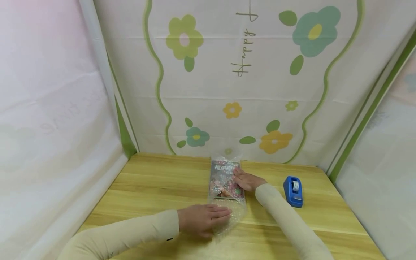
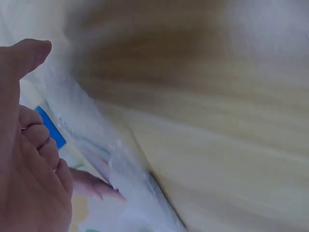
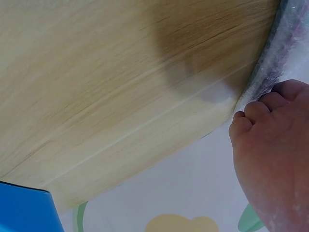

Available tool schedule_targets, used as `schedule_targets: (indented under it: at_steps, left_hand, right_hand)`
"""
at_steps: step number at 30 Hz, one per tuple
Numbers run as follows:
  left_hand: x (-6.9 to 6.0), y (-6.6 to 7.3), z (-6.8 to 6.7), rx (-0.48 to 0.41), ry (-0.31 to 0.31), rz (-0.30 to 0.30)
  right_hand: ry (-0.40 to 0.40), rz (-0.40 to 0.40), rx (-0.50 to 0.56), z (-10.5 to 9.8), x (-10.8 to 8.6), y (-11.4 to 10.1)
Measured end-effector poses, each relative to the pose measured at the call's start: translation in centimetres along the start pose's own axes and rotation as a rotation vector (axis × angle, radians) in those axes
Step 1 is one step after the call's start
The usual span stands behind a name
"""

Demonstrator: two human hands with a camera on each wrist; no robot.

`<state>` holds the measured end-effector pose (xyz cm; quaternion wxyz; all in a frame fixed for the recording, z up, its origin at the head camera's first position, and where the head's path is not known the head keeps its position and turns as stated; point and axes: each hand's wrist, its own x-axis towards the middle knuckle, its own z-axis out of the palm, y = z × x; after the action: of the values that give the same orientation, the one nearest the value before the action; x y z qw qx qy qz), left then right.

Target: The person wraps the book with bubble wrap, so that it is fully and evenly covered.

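On your left, a pale, creased fabric wall [image 1: 48,108] with faint pink and lettering runs down beside the table. The yellowish wood-grain tabletop [image 1: 162,180] starts there, its pale and darker bands running across, and it reaches back to the far wall. Your left hand [image 1: 201,218], in a cream sleeve [image 1: 130,231], lies over the near part of the clear bubble wrap [image 1: 235,213], its fingers straight and its thumb apart, holding nothing.

Just beyond that hand, in the middle of the far half of the table, the flat, rectangular, grey-and-pink printed book [image 1: 224,184] lies within the wrap. Behind it hangs the white fabric backdrop [image 1: 208,79] with green, teal and orange flowers, wavy green lines and "Happy" written sideways.

Your right hand [image 1: 248,180] rests on the book's right edge through the wrap, fingers extended rather than gripping. Farther right, apart from that hand, stands the blue plastic tape dispenser [image 1: 294,191] with its white roll. A pale, green-edged fabric wall [image 1: 383,162] closes the right side.
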<state>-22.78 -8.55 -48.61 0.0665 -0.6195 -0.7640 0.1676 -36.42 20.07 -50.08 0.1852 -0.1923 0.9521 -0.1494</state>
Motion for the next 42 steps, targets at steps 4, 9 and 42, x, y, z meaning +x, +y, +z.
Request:
schedule_targets:
  at_steps: [4, 9, 42]
  left_hand:
    - [0.2, 1.3, 0.6, 0.008, 0.000, -0.011]
    - [0.6, 2.1, 1.0, 0.028, -0.012, -0.035]
    - [0.7, -1.7, -1.7, -0.280, 0.142, -0.095]
  right_hand:
    - [-0.006, -0.001, 0.009, -0.2, -0.2, -0.2]
    - [-0.011, -0.004, 0.011, -0.2, -0.1, -0.1]
    - [-0.034, 0.009, 0.069, -0.3, -0.2, 0.1]
